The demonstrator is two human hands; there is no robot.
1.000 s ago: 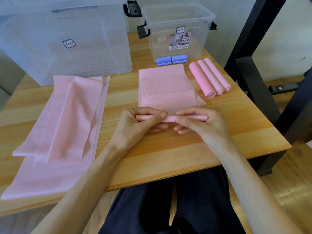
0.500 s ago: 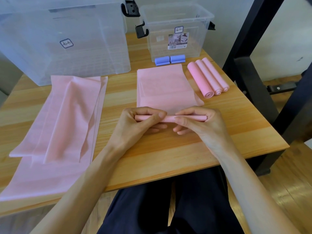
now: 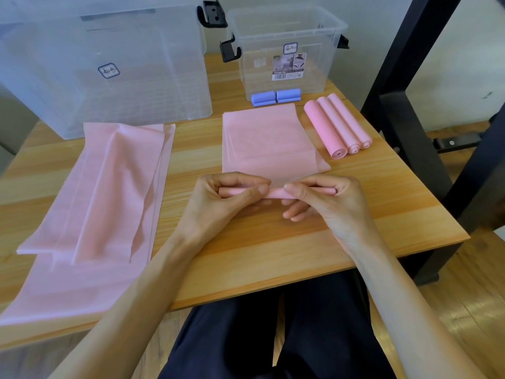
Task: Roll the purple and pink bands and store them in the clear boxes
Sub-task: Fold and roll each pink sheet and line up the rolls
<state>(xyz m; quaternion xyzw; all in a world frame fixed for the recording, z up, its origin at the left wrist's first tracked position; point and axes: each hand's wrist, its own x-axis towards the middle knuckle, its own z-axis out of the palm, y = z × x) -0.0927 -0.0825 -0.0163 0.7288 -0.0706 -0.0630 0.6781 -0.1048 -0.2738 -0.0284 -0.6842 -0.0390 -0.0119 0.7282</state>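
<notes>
Head view shows the left hand [image 3: 218, 203] and right hand [image 3: 328, 201] side by side, fingers [image 3: 257, 189] of both curled and clamped on the rolled near end of a pink band [image 3: 262, 138] lying flat on the tabletop [image 3: 369, 214]. Beyond that band stand two purple rolls [image 3: 276, 97], touching the small clear box [image 3: 287, 47]. Right of the band lie three pink rolls [image 3: 336, 124]; left of it, loose pink bands [image 3: 103, 192] and a large clear box [image 3: 103, 64].
</notes>
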